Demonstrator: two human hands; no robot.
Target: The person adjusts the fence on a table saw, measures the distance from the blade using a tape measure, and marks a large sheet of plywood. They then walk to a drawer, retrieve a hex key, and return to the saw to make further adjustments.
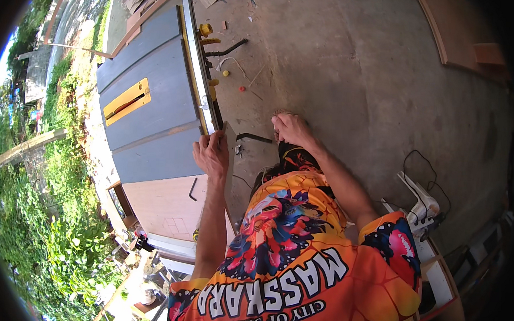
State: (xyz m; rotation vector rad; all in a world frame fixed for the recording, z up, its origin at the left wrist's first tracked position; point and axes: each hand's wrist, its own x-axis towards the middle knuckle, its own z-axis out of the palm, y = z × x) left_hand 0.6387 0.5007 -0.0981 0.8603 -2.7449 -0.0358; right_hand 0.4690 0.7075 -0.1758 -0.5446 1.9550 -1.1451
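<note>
A table saw (154,150) with a dark grey top stands to my left. Set into it is a yellow insert plate (140,91) with a narrow slot. Along the saw's right edge runs a pale metal rail (194,54) with yellow knobs and black handles below it. My left hand (212,154) has its fingers curled round the near end of this rail. Over my leg, away from the saw, my right hand (290,129) is closed with bent fingers; whatever it may hold is hidden. An L-shaped hex key (193,190) lies on the light wooden board (157,205) beside the saw top.
A white tool (420,202) with a black cord stands on the concrete floor (341,66) at right. Small scraps and a red cap (242,89) lie near the saw. Wooden panels (440,25) are at the far right; greenery (65,226) lies beyond on the left.
</note>
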